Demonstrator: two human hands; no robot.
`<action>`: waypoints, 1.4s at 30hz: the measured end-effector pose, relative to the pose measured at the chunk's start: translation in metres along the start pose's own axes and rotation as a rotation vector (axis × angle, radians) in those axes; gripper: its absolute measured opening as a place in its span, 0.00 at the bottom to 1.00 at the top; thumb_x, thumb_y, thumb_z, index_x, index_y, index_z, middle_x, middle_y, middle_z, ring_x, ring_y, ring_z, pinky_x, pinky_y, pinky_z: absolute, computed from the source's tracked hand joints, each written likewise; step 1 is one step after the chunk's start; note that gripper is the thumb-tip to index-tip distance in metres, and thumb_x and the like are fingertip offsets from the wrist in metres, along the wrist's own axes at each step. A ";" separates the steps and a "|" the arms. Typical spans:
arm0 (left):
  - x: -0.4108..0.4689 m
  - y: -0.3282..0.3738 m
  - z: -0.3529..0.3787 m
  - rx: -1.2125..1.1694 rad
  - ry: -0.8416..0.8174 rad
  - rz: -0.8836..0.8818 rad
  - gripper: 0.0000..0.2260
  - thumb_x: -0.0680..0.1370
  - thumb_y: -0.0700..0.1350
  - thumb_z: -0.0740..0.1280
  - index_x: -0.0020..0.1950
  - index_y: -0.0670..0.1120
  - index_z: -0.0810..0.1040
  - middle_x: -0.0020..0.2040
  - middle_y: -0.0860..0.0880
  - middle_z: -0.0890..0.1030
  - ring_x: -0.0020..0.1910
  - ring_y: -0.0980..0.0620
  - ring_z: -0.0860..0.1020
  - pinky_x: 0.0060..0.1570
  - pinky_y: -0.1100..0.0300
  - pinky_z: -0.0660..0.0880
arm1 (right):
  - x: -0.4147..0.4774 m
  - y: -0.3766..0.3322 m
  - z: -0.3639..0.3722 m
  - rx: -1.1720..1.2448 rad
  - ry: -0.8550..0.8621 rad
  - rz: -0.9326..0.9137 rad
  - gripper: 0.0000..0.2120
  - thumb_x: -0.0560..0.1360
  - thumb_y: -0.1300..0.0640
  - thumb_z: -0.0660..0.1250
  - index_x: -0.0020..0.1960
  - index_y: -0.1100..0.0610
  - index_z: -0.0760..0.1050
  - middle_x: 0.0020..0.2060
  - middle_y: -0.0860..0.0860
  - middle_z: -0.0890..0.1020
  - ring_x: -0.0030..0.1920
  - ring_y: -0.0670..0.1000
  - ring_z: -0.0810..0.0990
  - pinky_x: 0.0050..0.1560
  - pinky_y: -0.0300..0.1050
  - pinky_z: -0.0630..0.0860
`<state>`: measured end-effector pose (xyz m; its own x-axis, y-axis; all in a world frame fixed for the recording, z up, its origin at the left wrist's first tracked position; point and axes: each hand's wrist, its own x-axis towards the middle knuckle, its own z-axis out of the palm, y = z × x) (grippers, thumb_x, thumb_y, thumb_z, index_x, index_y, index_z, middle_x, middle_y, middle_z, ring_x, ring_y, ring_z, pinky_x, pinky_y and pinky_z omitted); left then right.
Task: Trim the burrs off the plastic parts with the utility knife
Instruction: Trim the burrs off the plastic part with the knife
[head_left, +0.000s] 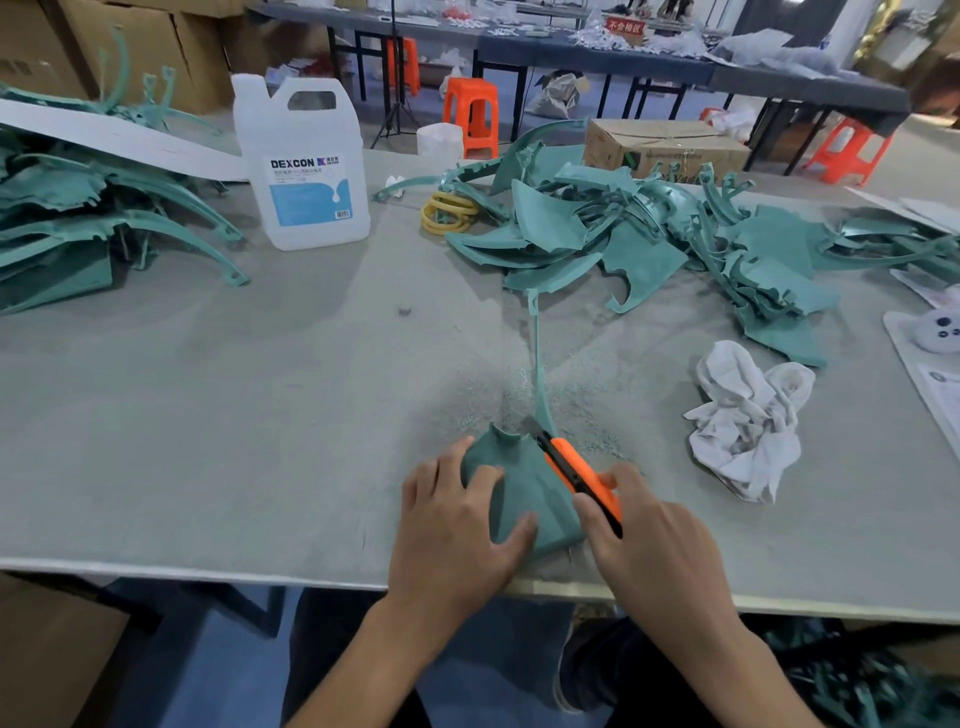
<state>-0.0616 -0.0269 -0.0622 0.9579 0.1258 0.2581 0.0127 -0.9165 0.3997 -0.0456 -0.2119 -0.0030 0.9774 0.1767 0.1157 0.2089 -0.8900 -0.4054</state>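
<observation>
A teal plastic part (524, 478) lies at the table's near edge, its long thin arm reaching away toward the pile. My left hand (457, 525) grips its broad panel, fingers on top and thumb pressing near the lower edge. My right hand (649, 545) holds an orange utility knife (576, 470). The knife's blade lies against the part's right edge, where the thin arm starts. Fine teal shavings are scattered on the table around the blade.
A heap of teal parts (649, 244) fills the far right, another stack (78, 218) the far left. A clear DEXCON jug (306, 166) stands behind centre, yellow rings (447, 213) beside it. A crumpled white rag (748, 421) lies right of my hands. A cardboard box (665, 145) sits at the back.
</observation>
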 end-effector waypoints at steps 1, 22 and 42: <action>0.000 0.000 0.000 -0.002 -0.005 -0.005 0.23 0.73 0.66 0.63 0.57 0.51 0.81 0.70 0.44 0.73 0.62 0.44 0.72 0.65 0.52 0.63 | -0.002 -0.001 0.000 0.021 0.022 -0.024 0.10 0.79 0.40 0.60 0.52 0.45 0.68 0.28 0.46 0.76 0.34 0.56 0.80 0.35 0.51 0.73; 0.031 0.029 0.000 0.042 -0.189 -0.105 0.45 0.74 0.72 0.60 0.81 0.47 0.49 0.81 0.46 0.52 0.79 0.46 0.51 0.75 0.49 0.52 | 0.031 0.053 -0.021 -0.102 -0.072 -0.122 0.13 0.82 0.40 0.59 0.63 0.42 0.69 0.35 0.41 0.71 0.43 0.52 0.80 0.39 0.49 0.69; 0.025 0.032 0.015 0.215 -0.189 -0.066 0.50 0.70 0.77 0.41 0.82 0.47 0.46 0.81 0.44 0.53 0.78 0.44 0.53 0.75 0.48 0.52 | 0.159 0.043 -0.086 -0.664 -0.077 -0.464 0.17 0.84 0.40 0.53 0.71 0.41 0.67 0.40 0.46 0.78 0.37 0.51 0.80 0.32 0.44 0.75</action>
<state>-0.0328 -0.0589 -0.0561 0.9891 0.1338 0.0611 0.1183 -0.9706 0.2096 0.1161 -0.2577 0.0758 0.8003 0.5958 0.0675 0.5546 -0.7784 0.2941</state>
